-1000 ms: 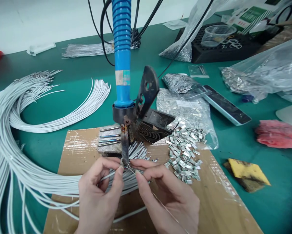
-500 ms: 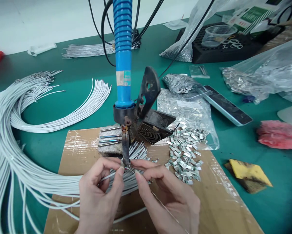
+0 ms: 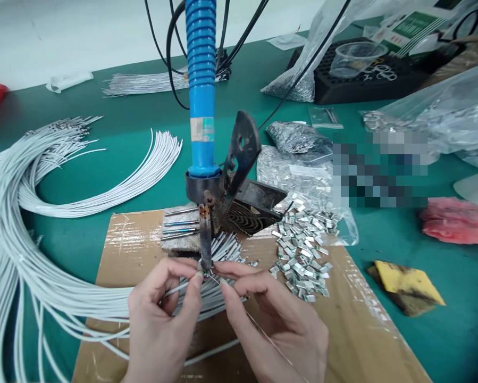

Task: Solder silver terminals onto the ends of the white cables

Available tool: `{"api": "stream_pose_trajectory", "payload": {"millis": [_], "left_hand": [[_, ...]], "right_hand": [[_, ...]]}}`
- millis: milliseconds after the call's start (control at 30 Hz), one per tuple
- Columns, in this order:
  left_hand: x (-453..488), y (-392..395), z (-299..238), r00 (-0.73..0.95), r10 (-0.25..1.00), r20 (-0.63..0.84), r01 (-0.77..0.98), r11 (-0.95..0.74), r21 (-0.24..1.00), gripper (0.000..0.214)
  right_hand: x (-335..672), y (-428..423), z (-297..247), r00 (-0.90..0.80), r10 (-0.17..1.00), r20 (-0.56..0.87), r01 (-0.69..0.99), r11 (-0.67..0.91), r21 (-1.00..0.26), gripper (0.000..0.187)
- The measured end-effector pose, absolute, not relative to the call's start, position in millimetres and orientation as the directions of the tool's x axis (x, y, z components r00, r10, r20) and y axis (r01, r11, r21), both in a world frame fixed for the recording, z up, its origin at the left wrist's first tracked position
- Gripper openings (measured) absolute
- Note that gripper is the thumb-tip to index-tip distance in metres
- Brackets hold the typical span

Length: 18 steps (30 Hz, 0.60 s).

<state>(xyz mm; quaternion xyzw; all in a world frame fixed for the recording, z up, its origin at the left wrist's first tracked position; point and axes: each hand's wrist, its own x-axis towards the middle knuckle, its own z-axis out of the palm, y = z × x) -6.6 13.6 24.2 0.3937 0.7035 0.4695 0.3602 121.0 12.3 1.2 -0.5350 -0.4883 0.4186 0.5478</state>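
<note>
A soldering iron with a blue ribbed handle (image 3: 202, 143) is fixed upright, its tip (image 3: 206, 250) pointing down between my hands. Thumb and fingers of my left hand (image 3: 162, 308) pinch a white cable (image 3: 177, 289) close below that tip. From the other side, my right hand (image 3: 273, 314) is closed on a thin solder wire (image 3: 271, 343), which trails down across the palm. The wire's end meets the work right under the iron. Fingertips hide most of the small joint there. Behind and beneath the hands lies a bundle of white cables (image 3: 91, 290).
A cardboard sheet (image 3: 123, 239) lies under the work. Small metal tabs (image 3: 302, 255) are heaped to the right, beside a plastic bag (image 3: 273, 162) of parts. A black fan (image 3: 250, 210) sits behind the iron. Farther right are a yellow sponge (image 3: 410, 284) and a pink cloth (image 3: 458, 221).
Both hands hold almost the same place at the iron's tip. The phone at right is now blurred over by blocks.
</note>
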Motion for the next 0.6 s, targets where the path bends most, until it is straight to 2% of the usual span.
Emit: {"api": "stream_pose_trajectory", "payload": {"millis": [133,300,600], "left_hand": [[-12.0,14.3,21.6,-0.356,0.928,-0.112,0.253,0.211,0.944,0.010],[-6.1,14.1,25.0,-0.445,0.883,-0.148,0.156,0.239,0.958,0.012],[-3.6,14.3,26.0,-0.433,0.884,-0.177,0.163,0.270,0.949,0.012]], "right_hand": [[119.9,11.7,-1.6,0.170,0.982,0.078,0.025,0.075,-0.997,0.015],[119.0,12.0,0.0,0.174,0.981,0.090,0.020,0.088,-0.996,0.017],[121.5,13.4,2.7,0.157,0.982,0.107,0.068,0.097,-0.993,0.016]]}}
